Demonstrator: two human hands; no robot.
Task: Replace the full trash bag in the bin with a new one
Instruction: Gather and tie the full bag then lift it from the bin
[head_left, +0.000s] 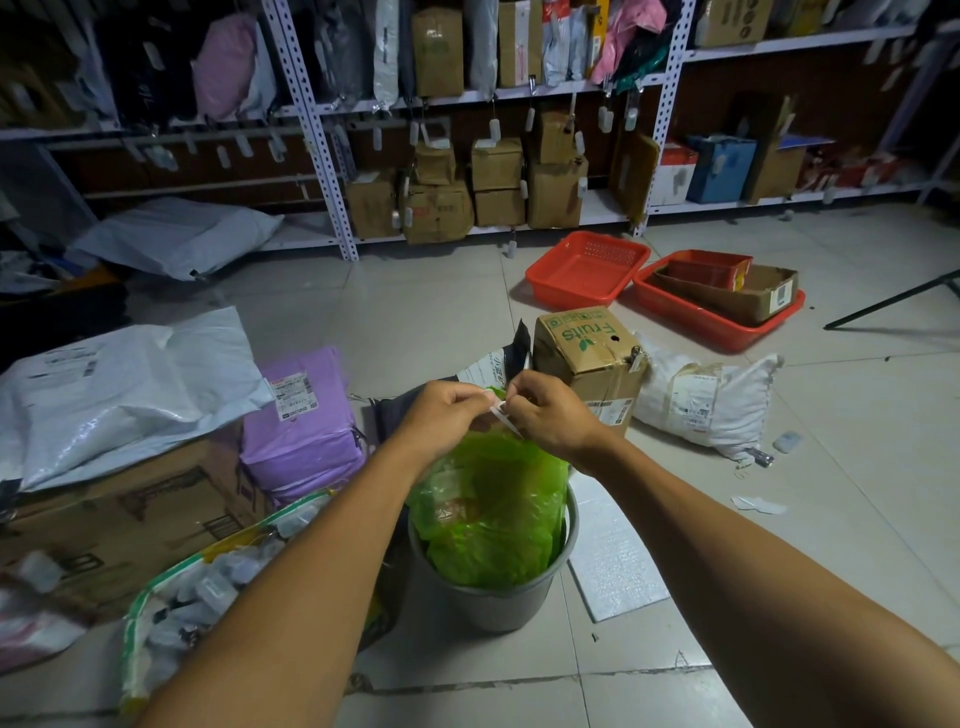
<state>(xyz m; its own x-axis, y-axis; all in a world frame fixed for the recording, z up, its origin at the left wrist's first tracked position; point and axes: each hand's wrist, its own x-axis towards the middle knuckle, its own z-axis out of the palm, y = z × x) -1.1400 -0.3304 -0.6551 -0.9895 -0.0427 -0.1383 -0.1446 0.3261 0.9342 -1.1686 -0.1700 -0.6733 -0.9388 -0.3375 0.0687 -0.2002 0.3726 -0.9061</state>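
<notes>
Your left hand (451, 410) pinches the gathered neck of the green trash bag (488, 514) | your right hand (545, 410) pinches it too, fingertips meeting | bag sits in the grey bin (488, 603) on the tiled floor (415, 306), beside a cardboard box (589, 358).

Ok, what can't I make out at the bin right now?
- Head view: the green trash bag's neck, covered by the left hand and right hand.
- White strip between the fingertips: too small to identify.
- Bag contents: blurred by the plastic.
- Inside of the gray bin: hidden by the bag.
</notes>
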